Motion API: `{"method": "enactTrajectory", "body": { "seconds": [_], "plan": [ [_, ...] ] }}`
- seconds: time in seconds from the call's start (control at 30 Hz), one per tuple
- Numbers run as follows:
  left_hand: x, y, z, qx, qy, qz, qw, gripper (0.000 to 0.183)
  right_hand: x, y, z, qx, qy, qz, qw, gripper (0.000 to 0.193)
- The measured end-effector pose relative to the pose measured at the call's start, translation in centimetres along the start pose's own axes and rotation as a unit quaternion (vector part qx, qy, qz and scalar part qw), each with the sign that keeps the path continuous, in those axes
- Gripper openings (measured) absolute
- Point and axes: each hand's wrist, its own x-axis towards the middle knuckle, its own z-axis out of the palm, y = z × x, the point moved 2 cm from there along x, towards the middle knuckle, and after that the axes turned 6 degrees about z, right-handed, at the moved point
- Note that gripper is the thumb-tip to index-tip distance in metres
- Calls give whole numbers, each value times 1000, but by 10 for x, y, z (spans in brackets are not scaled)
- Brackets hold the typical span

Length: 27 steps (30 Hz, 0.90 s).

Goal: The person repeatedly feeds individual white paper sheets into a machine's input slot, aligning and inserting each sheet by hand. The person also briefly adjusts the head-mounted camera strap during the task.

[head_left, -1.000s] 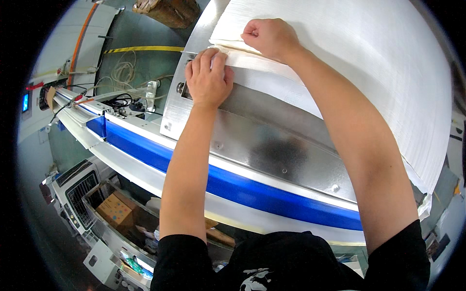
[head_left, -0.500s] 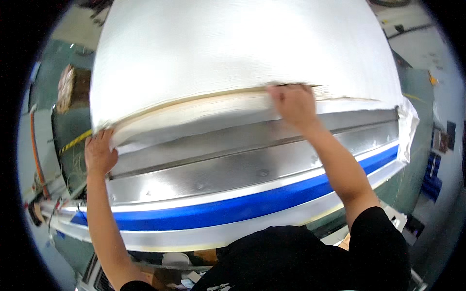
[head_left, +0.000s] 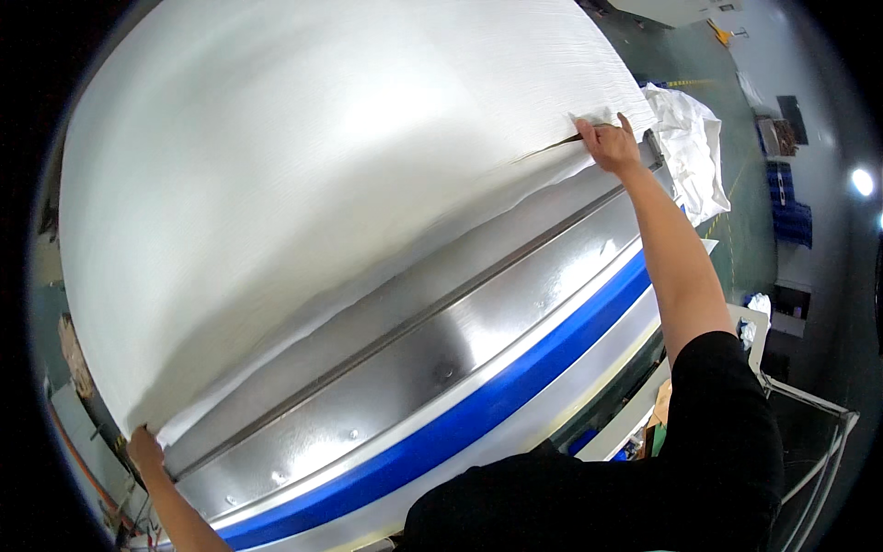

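A wide white sheet (head_left: 276, 184) of cloth-like material, finely wrinkled toward the right, covers a large surface in front of me. At its lower left corner my left hand (head_left: 145, 451) is closed on the edge. Far to the right my right hand (head_left: 611, 147) grips the same edge, thumb and a finger apart with the material bunched between them; a dark narrow gap shows beside the thumb. Between my hands the near edge runs slantwise above a shiny metal strip (head_left: 405, 368).
A blue band (head_left: 441, 428) runs along the near side below the metal. Crumpled white material (head_left: 694, 152) hangs at the right end. A pale metal frame (head_left: 814, 460) stands at lower right, and blue crates (head_left: 789, 207) sit on the floor beyond.
My right hand has moved right along the sheet's edge, from mid-span to near its right end. The fold between my hands has flattened. My view has turned to the right.
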Motion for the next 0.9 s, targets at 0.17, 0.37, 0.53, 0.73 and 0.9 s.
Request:
{"method": "enactTrajectory", "body": {
  "seconds": [0.17,0.37,0.53,0.73,0.9],
  "plan": [
    [-9,-1,2,-77,13,-14,997,19,36,86,14,-136,-127,14,982,57],
    [-17,-1,3,-32,8,-24,999,20,48,156,29,-132,-139,-30,981,25],
    [-24,-7,12,-7,-30,-6,999,27,45,150,40,-322,-194,2,927,31],
    [-55,-13,-44,6,-5,11,1000,33,41,185,-27,-93,-95,6,991,39],
    [-97,-49,-91,-63,1,-27,998,35,48,266,-64,-64,-84,-53,993,40]
  ]
}}
